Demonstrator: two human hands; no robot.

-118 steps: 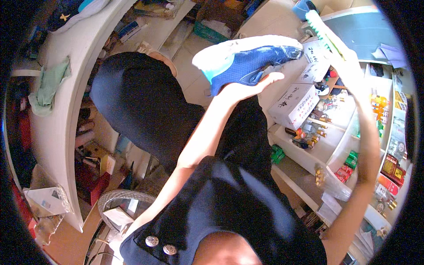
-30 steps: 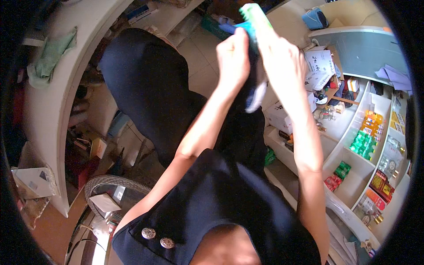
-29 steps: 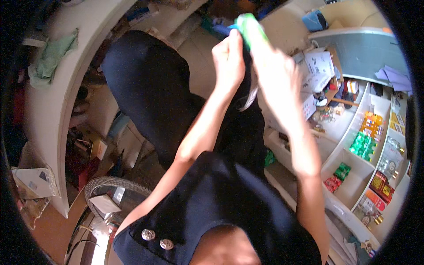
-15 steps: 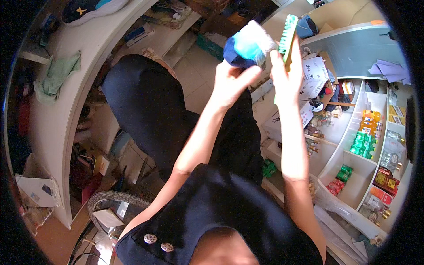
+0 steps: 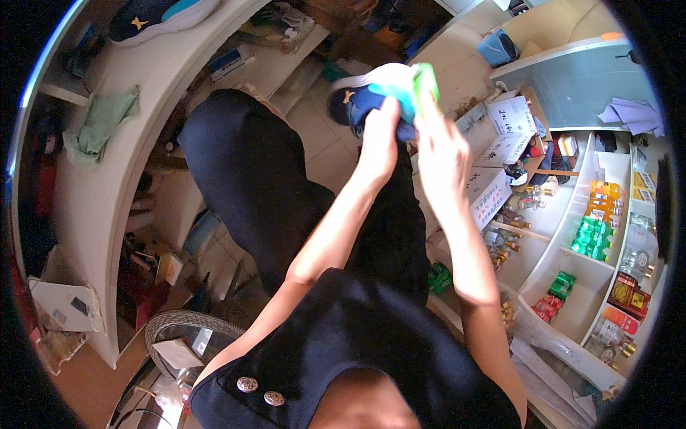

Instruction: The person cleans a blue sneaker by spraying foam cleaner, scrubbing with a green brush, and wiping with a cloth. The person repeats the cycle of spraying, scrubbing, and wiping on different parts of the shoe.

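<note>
The smooth white table (image 5: 86, 222) carries a crumpled pale-green cloth (image 5: 103, 125) and, farther off, a navy shoe (image 5: 158, 23) with a white sole and turquoise patch.

The shoe (image 5: 366, 102) has a matt, cloth-like upper; the brush (image 5: 424, 77) looks plastic. Metallic buttons (image 5: 247, 385) gleam, rough with relief, against the garment's (image 5: 343, 322) matt cloth. The rag (image 5: 105, 125) is rumpled fabric, the counter (image 5: 93, 236) smooth.

Green brush (image 5: 425, 80) blurred, partly hidden
</note>
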